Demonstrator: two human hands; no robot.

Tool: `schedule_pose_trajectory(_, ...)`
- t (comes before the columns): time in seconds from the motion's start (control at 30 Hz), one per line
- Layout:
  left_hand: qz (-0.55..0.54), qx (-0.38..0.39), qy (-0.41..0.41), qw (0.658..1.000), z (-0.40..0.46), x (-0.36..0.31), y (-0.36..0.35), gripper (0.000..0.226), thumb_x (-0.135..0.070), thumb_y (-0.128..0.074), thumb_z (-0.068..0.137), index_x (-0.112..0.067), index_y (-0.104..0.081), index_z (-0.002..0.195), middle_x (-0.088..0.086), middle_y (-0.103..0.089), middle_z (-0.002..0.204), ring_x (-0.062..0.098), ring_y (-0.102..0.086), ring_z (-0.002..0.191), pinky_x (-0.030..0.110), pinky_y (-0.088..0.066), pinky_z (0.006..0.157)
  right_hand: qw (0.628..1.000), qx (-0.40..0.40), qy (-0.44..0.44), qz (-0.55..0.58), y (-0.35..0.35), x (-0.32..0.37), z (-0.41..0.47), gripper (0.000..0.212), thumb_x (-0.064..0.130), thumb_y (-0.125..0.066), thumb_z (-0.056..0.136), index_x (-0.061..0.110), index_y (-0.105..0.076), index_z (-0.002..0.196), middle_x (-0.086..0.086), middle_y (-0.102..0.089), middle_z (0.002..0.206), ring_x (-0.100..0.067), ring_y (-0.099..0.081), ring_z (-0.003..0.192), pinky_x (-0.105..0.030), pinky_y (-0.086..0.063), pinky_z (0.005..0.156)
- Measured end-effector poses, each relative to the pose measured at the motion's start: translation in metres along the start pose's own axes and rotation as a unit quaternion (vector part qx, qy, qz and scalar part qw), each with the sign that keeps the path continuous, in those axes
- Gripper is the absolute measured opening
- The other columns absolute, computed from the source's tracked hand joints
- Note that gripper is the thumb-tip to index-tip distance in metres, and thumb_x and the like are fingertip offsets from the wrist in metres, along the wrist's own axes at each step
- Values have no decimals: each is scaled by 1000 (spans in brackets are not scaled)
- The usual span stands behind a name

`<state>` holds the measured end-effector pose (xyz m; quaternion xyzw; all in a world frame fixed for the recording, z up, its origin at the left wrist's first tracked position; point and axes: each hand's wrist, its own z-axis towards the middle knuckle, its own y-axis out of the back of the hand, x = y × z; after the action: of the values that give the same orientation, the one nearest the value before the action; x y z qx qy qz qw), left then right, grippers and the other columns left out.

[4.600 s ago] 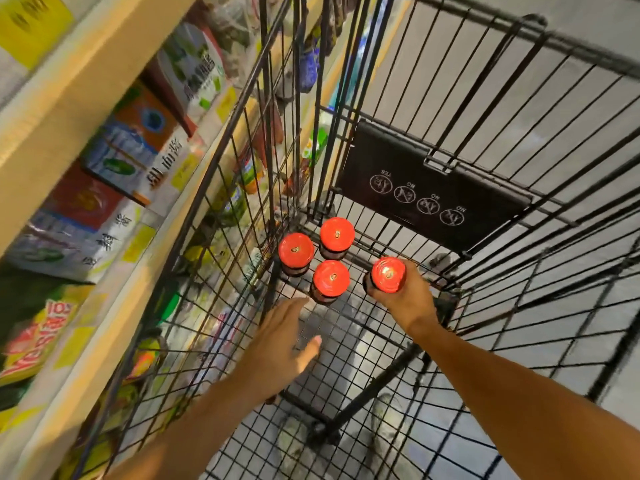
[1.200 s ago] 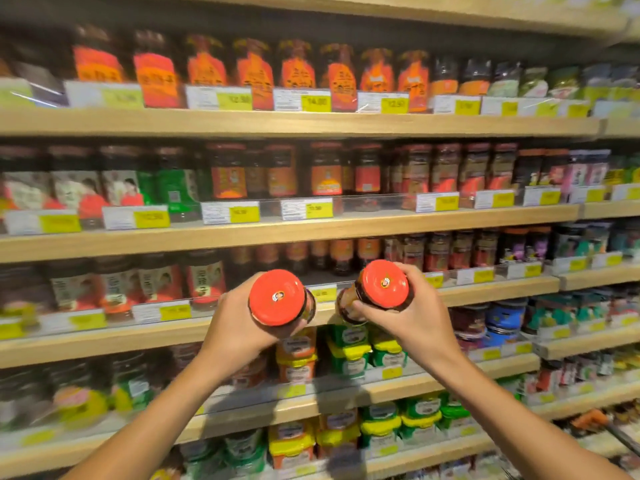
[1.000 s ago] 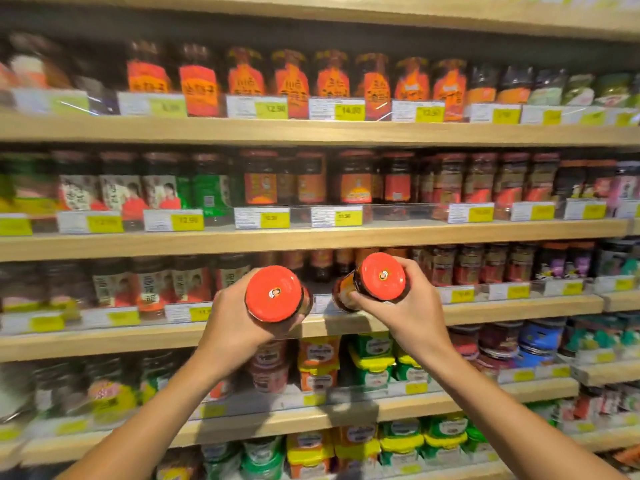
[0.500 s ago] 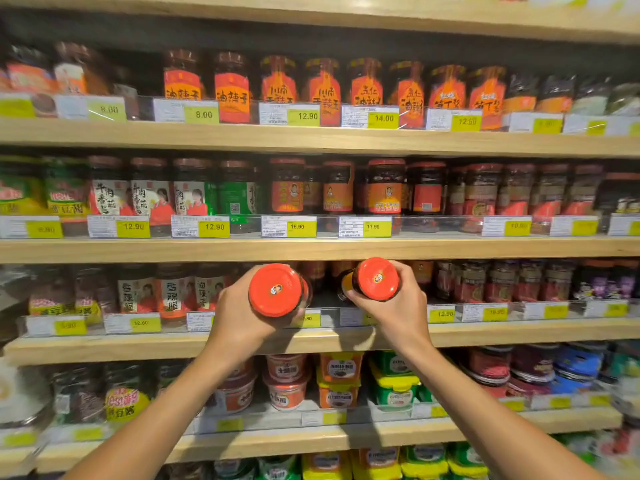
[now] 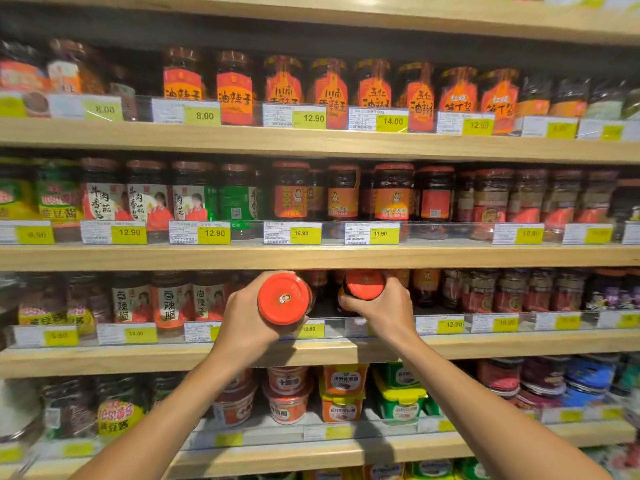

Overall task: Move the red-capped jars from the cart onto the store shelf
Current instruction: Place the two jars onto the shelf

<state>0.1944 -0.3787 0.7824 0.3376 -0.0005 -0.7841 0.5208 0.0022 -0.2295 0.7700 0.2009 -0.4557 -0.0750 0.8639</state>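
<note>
I hold two red-capped jars in front of the store shelf [image 5: 346, 348]. My left hand [image 5: 242, 327] grips one jar [image 5: 284, 297] with its cap turned toward me, just before the shelf's front edge. My right hand [image 5: 384, 313] grips the other jar [image 5: 365, 285], which reaches into the gap on the third shelf, between the rows of jars. The cart is out of view.
Wooden shelves run across the whole view, packed with sauce jars and tubs behind clear rails with yellow price tags [image 5: 311, 329]. Jars [image 5: 169, 303] stand left of the gap and more jars [image 5: 481, 292] to its right. The shelf above [image 5: 311, 258] hangs low over the gap.
Since the cart, both hands have lifted a jar each up to the shelves. In the last second both jars moved forward, the right one going into the shelf gap.
</note>
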Motion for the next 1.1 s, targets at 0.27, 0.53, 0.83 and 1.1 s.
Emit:
schedule_pose_trajectory(0.27,3,12,0,1000,4,8,0,63,-29,-97,56,-29,-69,113,-22,-73,99,-7,-66,97,2,-44,79,995,55,-74,-45,-6,15,23,50,41,-80,74,11,-50,48,1,-52,49,-17,-52,53,-27,-37,49)
schedule_pose_trajectory(0.53,1,1,10,1000,3,13,-2,62,-28,-98,55,-30,-70,110,-28,-71,101,-5,-68,95,3,-44,78,980,115,-86,-135,-23,27,40,82,86,-49,74,18,-60,118,-8,-67,115,-31,-62,107,-37,-44,90)
schedule_pose_trajectory(0.83,5,8,25,1000,7,17,-8,59,-30,-97,56,-31,-67,108,-28,-70,98,-8,-66,93,1,-43,74,952,211,-154,-160,-24,13,45,51,48,-42,103,10,-51,135,-11,-55,136,-29,-52,127,-30,-39,96)
schedule_pose_trajectory(1.1,12,29,67,997,19,29,-25,58,-29,-97,54,-25,-69,105,-17,-74,93,-7,-65,89,2,-42,71,977,145,-58,-145,6,9,26,43,35,-60,89,12,-43,57,-3,-47,55,-24,-47,56,-32,-33,55)
